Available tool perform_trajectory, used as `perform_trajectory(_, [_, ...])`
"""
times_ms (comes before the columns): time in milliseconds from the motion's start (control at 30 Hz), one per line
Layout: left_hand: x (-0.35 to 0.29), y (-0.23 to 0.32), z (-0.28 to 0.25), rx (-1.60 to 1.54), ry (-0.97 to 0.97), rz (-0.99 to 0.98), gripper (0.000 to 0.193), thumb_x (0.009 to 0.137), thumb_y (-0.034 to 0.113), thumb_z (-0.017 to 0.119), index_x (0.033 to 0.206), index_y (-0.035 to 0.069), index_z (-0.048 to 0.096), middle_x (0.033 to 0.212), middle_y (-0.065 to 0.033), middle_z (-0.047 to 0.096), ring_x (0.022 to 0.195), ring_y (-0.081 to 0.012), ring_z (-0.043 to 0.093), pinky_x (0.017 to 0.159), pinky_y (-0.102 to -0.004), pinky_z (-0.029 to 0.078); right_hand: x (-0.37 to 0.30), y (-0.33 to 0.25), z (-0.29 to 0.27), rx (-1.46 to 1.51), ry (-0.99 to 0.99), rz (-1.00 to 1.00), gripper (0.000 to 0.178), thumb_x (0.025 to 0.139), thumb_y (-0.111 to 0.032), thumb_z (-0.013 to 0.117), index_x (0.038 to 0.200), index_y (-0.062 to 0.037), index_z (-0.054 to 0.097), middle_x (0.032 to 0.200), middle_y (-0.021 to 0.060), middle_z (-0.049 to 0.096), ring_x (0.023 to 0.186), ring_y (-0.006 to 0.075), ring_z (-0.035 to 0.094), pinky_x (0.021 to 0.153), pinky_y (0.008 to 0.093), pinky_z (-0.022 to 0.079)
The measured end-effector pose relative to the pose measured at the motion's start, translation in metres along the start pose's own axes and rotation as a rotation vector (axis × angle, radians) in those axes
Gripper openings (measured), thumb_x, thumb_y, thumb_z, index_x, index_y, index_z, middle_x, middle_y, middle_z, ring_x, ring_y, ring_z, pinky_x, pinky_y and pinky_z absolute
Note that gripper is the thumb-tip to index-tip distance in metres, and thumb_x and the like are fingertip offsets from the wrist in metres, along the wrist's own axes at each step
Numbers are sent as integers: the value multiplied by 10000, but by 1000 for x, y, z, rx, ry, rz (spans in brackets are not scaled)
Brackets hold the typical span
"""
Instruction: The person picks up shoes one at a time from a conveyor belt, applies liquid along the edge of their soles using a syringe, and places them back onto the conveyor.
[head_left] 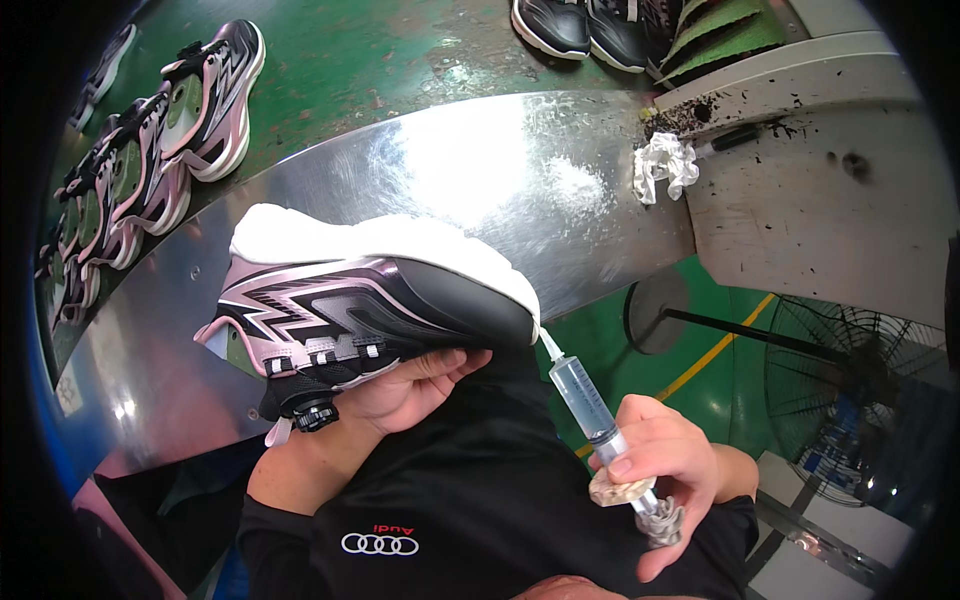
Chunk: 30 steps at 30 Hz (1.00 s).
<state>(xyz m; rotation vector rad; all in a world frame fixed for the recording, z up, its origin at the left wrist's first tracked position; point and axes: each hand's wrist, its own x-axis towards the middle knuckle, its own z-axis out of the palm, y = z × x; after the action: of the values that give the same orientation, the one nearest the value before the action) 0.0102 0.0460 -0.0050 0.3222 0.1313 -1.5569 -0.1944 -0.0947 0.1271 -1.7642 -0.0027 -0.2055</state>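
My left hand (405,388) grips a black and pink sneaker (370,300) from below, by its upper. The shoe lies on its side in the air, its white sole turned up and away and its toe to the right. A dial and a pull loop hang at the lower left of the shoe. In my right hand (665,450) is a clear syringe (585,400) with a white tapered tip. The tip touches or nearly touches the edge between sole and upper at the toe. Fingers wrap the wrapped flange and plunger end.
Several similar sneakers (215,110) line the left on a green surface. A metal bench (430,160) carries white powder (575,187). Crumpled white tissue (665,168) and a dark-handled tool (730,142) lie at its right. Black shoes (590,30) stand far back; a fan (850,370) stands right.
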Motion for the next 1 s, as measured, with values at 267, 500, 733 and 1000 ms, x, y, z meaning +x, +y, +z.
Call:
perform_trajectory(267, [18,0,6,43,-115,101,557,825,-27,613,1324,146,436,1245,-69,550,1161,-208,537,989,-368,471,10,5,16,-278,91,-112,659,674,-461,772,1127,-28,569,918,43,653,619,161,490,541,276,330])
perform_trajectory(500, [13,4,11,-31,-100,20,286,874,-5,575,1144,86,601,1198,-67,594,1090,-173,573,912,-284,493,10,26,31,-538,139,-198,577,683,-444,755,1066,-37,611,811,47,617,529,148,376,478,253,314])
perform_trajectory(733, [13,6,20,-74,-170,25,268,887,44,579,1152,76,598,1212,-96,584,1161,-258,539,851,-269,522,14,35,36,-644,142,-272,509,667,-404,764,1005,-51,622,808,44,614,529,143,381,488,248,328])
perform_trajectory(1000, [11,3,19,-37,-149,58,374,876,108,607,1242,89,530,1247,-119,552,1167,-290,532,840,-240,539,11,41,39,-703,104,-289,608,637,-442,805,1044,-55,571,781,13,623,540,125,407,540,267,299])
